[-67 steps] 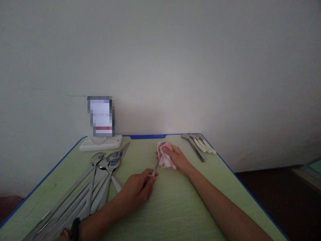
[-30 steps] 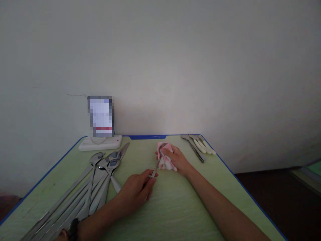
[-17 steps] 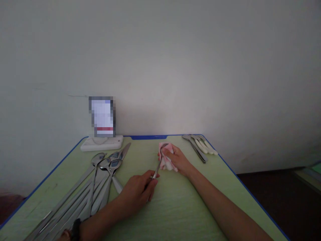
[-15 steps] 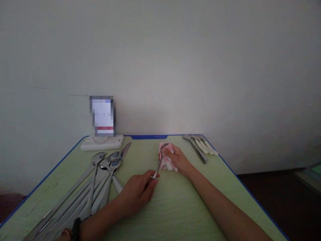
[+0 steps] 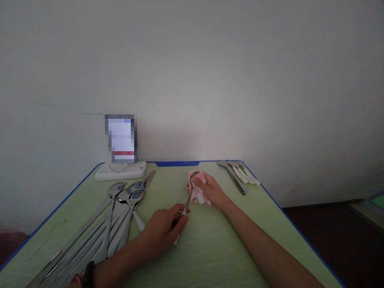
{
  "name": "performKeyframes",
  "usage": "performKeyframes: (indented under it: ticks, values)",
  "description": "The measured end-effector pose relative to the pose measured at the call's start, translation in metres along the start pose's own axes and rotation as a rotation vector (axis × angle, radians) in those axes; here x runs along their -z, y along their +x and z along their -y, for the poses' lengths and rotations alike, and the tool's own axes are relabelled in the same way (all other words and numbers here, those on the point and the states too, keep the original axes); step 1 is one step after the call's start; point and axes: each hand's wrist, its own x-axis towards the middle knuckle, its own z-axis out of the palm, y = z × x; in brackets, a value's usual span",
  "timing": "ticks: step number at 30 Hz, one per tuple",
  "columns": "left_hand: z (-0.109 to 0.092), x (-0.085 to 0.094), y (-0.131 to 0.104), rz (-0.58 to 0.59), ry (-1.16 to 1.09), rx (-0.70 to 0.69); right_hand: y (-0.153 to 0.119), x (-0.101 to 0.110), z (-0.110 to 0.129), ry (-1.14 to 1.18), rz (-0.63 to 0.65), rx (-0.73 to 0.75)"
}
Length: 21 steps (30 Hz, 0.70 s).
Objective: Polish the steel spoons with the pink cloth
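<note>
My left hand pinches the handle of a metal spoon over the middle of the green table. The spoon slants up and away toward my right hand, which is closed around a pink and white cloth. The spoon's bowl lies against the cloth, partly covered by my right thumb. A pile of metal spoons and knives spreads to the left of my left hand. At the far right of the table, several spoons lie together, some with white handles.
A blurred-out screen stands upright on a white base at the back left. Behind the table rises a grey wall. Blue edging borders the tabletop.
The spoon's handle end now shows below my left hand. Hands, table and screen all sit very slightly further left in the view; both holds are the same.
</note>
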Motion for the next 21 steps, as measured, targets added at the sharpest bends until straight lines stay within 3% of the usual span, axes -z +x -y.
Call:
performKeyframes:
  ticks: [21]
  values:
    - [-0.0026, 0.0006, -0.0002, 0.031, 0.019, 0.015, 0.0005, -0.0005, -0.0003, -0.021, 0.016, -0.009]
